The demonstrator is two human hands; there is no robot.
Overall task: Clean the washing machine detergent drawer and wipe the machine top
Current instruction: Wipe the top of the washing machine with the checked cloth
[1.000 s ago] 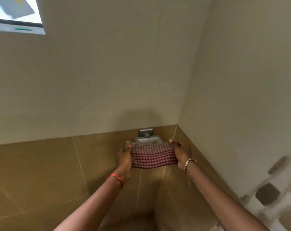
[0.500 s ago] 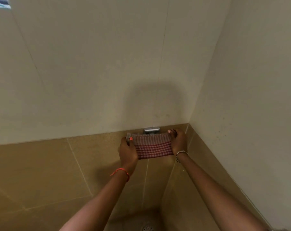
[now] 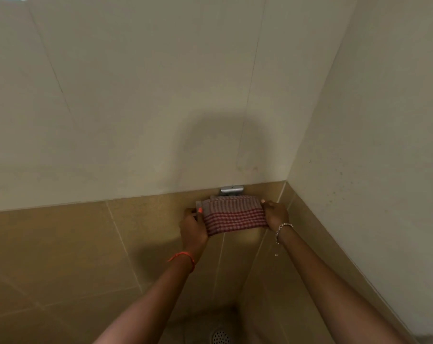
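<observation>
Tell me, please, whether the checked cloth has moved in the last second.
Yes. The checked cloth has risen towards the metal wall fixture and now covers the white part that showed below it.

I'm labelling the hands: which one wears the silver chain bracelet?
The right hand, gripping the right end of the checked cloth; the left hand wears a red thread instead.

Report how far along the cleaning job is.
Done: nothing can be confirmed; neither washing machine nor detergent drawer is in view. In hand: the left hand and right hand hold a red-checked cloth stretched between them, at a metal wall fixture in a tiled corner. Left: as far as this view shows, the drawer and the machine top.
</observation>
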